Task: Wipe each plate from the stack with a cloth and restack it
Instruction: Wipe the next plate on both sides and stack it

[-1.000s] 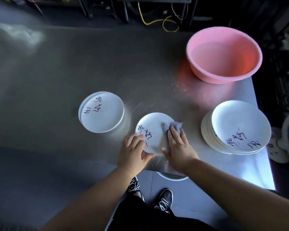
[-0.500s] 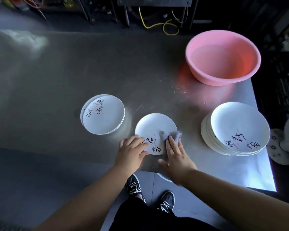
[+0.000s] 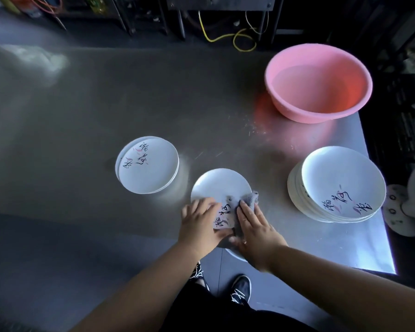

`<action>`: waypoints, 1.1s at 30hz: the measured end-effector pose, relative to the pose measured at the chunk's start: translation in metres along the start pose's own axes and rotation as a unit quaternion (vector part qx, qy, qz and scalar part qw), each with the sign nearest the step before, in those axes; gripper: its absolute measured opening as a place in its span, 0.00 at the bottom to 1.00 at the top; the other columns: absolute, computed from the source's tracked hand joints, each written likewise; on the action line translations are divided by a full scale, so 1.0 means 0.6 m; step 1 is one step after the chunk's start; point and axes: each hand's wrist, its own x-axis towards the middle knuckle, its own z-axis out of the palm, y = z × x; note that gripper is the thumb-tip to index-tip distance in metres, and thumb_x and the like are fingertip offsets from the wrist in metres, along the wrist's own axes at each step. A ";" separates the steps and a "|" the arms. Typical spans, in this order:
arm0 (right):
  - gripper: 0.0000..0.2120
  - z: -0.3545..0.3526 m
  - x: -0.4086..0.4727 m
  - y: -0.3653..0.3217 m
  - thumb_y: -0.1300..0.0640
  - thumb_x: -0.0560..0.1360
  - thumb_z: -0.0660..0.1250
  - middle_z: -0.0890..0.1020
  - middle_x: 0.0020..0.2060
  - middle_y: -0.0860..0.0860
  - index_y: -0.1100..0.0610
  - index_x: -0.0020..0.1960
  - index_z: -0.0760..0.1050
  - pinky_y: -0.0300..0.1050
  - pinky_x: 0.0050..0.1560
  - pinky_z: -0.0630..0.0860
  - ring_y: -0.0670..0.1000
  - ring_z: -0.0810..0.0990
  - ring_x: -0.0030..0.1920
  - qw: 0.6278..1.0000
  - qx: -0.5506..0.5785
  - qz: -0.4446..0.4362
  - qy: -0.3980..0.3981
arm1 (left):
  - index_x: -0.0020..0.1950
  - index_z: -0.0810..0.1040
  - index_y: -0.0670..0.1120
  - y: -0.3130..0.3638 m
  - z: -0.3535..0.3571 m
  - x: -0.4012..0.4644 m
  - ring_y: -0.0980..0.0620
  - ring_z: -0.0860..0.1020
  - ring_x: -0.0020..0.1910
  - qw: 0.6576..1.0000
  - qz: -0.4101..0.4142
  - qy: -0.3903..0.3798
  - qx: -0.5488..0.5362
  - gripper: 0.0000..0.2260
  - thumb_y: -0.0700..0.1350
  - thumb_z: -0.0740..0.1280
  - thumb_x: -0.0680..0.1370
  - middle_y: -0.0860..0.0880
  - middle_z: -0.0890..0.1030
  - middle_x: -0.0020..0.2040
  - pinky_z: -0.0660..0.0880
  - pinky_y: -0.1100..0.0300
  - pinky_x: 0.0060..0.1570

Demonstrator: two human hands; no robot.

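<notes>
At the near edge of the table (image 3: 82,116), above two dark shoes (image 3: 241,287) on the floor, both hands work on one round white plate (image 3: 219,185) with black brush lettering. The left hand (image 3: 200,222) lies on the plate's near left rim with fingers spread fairly flat and the thumb hooked at the near edge, steadying it. The right hand (image 3: 254,225) presses a crumpled grey cloth (image 3: 248,200) flat-fingered onto the plate's right side, fingers straight and close together; the cloth bunches out beyond the fingertips at the plate's right rim. Since half a second ago the lettering has turned closer to the near edge and the two hands have drawn nearer each other. The table is smooth, dull brushed metal with bright glare along its right side and faint scratches and specks in the middle. Left of the plate, apart from it, sits a short stack of plates (image 3: 147,165) with lettering up; to the right, well apart, a taller plate stack (image 3: 338,185), slightly fanned. Farther back on the right stands a round pink plastic basin (image 3: 318,83), glossy, casting a pink sheen on the metal. Behind the table a yellow cable (image 3: 225,38) loops in the dark.
</notes>
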 end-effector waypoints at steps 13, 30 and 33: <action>0.49 0.055 0.020 -0.019 0.30 0.74 0.32 0.38 0.84 0.52 0.60 0.85 0.40 0.52 0.83 0.40 0.61 0.34 0.83 0.997 0.017 0.047 0.057 | 0.60 0.83 0.54 -0.060 0.004 0.000 0.51 0.73 0.69 0.998 0.046 0.040 -0.005 0.20 0.59 0.78 0.71 0.56 0.80 0.68 0.65 0.50 0.60; 0.16 -0.001 0.023 -0.006 0.42 0.82 0.57 0.83 0.49 0.49 0.51 0.51 0.78 0.51 0.36 0.78 0.59 0.83 0.42 0.967 0.084 0.019 0.240 | 0.59 0.82 0.55 -0.048 -0.012 0.011 0.49 0.74 0.64 1.000 0.018 -0.006 -0.025 0.22 0.65 0.72 0.69 0.57 0.77 0.65 0.69 0.49 0.57; 0.12 -0.073 0.030 -0.018 0.40 0.83 0.55 0.86 0.36 0.43 0.47 0.52 0.71 0.49 0.41 0.77 0.51 0.83 0.41 0.961 0.151 0.159 0.168 | 0.66 0.79 0.52 -0.044 -0.039 0.023 0.47 0.72 0.63 1.000 -0.012 -0.017 -0.001 0.29 0.68 0.65 0.71 0.52 0.74 0.69 0.72 0.48 0.58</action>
